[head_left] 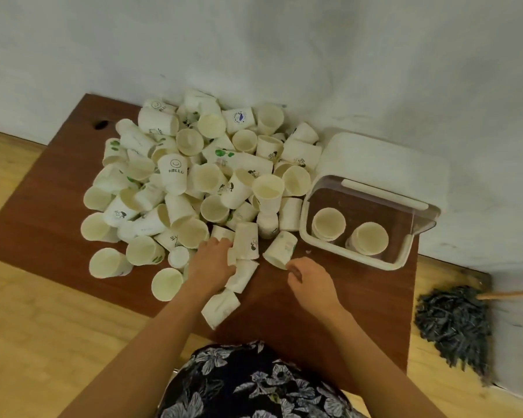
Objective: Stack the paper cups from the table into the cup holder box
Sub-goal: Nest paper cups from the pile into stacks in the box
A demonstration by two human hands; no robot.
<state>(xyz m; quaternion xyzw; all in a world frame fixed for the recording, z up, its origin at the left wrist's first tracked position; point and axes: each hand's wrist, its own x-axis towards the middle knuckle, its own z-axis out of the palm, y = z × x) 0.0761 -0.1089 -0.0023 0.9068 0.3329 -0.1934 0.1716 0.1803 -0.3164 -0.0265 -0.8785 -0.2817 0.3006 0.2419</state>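
Note:
A big heap of white paper cups (194, 182) covers the middle of the brown table (52, 188). The white cup holder box (372, 176) stands at the right with its clear lid lifted, and two short cup stacks (328, 223) (369, 238) sit inside. My left hand (212, 260) lies on the near edge of the heap, fingers around an upside-down cup (246, 241). My right hand (310, 276) has curled fingers touching the rim of a tipped cup (280, 248) beside the box.
The table stands against a white wall. A dark mop head (456, 324) with a wooden handle lies on the wooden floor at the right. A small hole (99, 125) marks the table's far left corner. Loose cups lie near the front edge.

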